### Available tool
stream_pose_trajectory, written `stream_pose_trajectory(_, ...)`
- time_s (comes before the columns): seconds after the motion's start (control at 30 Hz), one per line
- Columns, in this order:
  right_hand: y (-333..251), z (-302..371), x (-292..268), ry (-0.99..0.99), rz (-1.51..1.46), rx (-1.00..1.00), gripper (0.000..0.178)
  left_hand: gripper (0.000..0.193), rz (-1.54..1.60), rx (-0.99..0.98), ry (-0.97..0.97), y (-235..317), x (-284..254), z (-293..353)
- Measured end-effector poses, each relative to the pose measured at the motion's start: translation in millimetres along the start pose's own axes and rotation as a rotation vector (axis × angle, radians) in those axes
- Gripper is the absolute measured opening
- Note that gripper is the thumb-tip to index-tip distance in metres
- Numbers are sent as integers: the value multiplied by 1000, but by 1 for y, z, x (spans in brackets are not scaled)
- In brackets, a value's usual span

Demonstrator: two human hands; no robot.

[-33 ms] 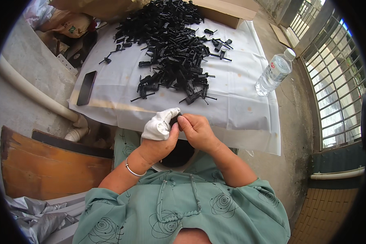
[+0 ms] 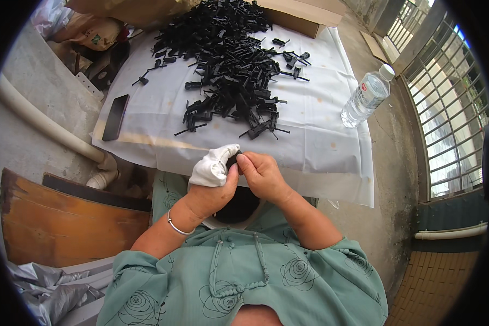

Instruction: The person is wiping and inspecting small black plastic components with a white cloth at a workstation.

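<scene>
In front of my lap, near the table's front edge, my left hand (image 2: 214, 187) is closed around a small black plastic part (image 2: 233, 160). White cloth (image 2: 209, 167), perhaps a glove cut short, covers its fingers, while the thumb is bare. My right hand (image 2: 263, 176) pinches the same part between thumb and forefinger. Most of the part is hidden by the fingers. Below both hands, between my knees, a white bucket (image 2: 246, 224) shows dark contents. Beyond the hands, a large heap of black plastic parts (image 2: 236, 76) with thin protruding pins spreads over the table.
White sheeting covers the table (image 2: 320, 146). A dark phone (image 2: 116, 118) lies at its left edge, and a clear water bottle (image 2: 367, 98) stands at the right. An open cardboard box (image 2: 296, 23) is at the back. A wooden board (image 2: 70, 223) and a pipe (image 2: 43, 122) are at left.
</scene>
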State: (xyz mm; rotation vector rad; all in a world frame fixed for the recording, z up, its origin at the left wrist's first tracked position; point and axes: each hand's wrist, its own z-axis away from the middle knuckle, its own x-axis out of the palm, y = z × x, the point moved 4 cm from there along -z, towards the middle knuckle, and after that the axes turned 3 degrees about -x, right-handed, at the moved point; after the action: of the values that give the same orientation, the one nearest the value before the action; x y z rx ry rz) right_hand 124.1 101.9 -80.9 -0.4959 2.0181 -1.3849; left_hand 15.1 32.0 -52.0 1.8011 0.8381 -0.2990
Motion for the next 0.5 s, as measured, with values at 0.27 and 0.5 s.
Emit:
stream_pose_trajectory(0.27,12,1,8,10,-250,108,26,30,256,-179,6,-16,6,6)
stream_pose_trajectory(0.5,6,7,-9,-149,160,-55,14,30,781,-539,-135,-28,-1,3)
